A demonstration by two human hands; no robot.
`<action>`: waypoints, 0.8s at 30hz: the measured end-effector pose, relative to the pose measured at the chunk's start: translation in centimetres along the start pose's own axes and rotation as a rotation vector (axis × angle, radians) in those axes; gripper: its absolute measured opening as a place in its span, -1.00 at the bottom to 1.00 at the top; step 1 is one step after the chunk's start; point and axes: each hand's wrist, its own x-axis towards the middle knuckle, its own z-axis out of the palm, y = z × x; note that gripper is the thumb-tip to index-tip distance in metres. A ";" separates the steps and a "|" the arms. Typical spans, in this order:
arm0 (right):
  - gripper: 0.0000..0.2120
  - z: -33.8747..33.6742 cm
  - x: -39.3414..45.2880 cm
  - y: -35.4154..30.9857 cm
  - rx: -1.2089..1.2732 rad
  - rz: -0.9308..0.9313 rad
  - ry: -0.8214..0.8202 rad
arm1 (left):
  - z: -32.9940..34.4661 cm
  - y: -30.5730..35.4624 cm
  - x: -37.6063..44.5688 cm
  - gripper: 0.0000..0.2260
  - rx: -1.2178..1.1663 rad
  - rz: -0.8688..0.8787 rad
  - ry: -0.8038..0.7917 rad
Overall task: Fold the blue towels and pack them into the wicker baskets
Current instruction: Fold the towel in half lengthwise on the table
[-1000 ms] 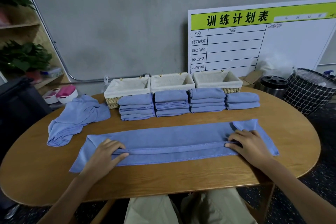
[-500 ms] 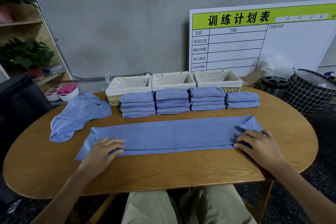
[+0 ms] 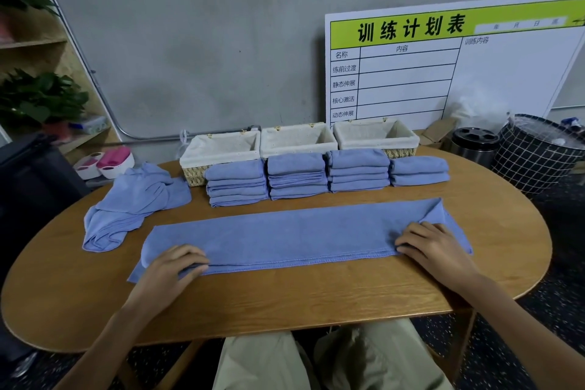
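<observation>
- The long blue towel, already folded lengthwise into a narrow band, lies flat across the near part of the wooden surface, in front of the stacks of folded towels.
- The left hand rests on the band's left end, its fingers bent over the cloth, thumb tucked by the near hem; whether it pinches a layer I cannot tell.
- The right hand lies on the right end, fingers slightly spread and curved, pressing the cloth where one corner stands up in a ridge.
- Three lined wicker baskets stand behind the stacks; a crumpled towel waits at the left.
- The cloth looks soft, light and limp, so it will likely sag and shift if lifted by one point.
- Best hold, I judge: pinch both corners of one short end, all layers together, and carry it across to the other end.
</observation>
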 end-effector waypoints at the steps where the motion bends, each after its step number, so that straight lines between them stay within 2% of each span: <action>1: -0.73 0.1 0.0 -0.1 -0.003 -0.002 0.006 | 0.0 0.1 0.0 -0.74 -0.002 0.008 0.009; 6: -0.75 -0.9 -0.1 -0.5 -0.025 0.011 0.037 | -0.5 0.7 0.4 -0.76 -0.028 0.066 0.088; 11: -0.78 -0.5 -0.5 0.0 0.023 0.008 -0.067 | -0.2 0.4 -0.1 -0.76 -0.095 0.051 0.009; 16: -0.71 -1.6 -0.1 0.2 0.109 0.015 -0.156 | -0.5 0.4 0.0 -0.75 -0.092 0.039 -0.015; 19: -0.52 -2.0 0.5 -0.5 0.128 0.039 -0.139 | -0.5 0.8 0.2 -0.75 -0.125 -0.044 -0.045; 21: -0.43 -1.6 2.0 -1.7 0.099 0.083 -0.104 | -0.4 1.2 1.1 -0.65 -0.085 -0.130 -0.079; 24: -0.53 0.3 5.5 -5.7 0.154 0.101 0.001 | 0.7 2.9 4.0 -0.45 0.025 -0.132 -0.067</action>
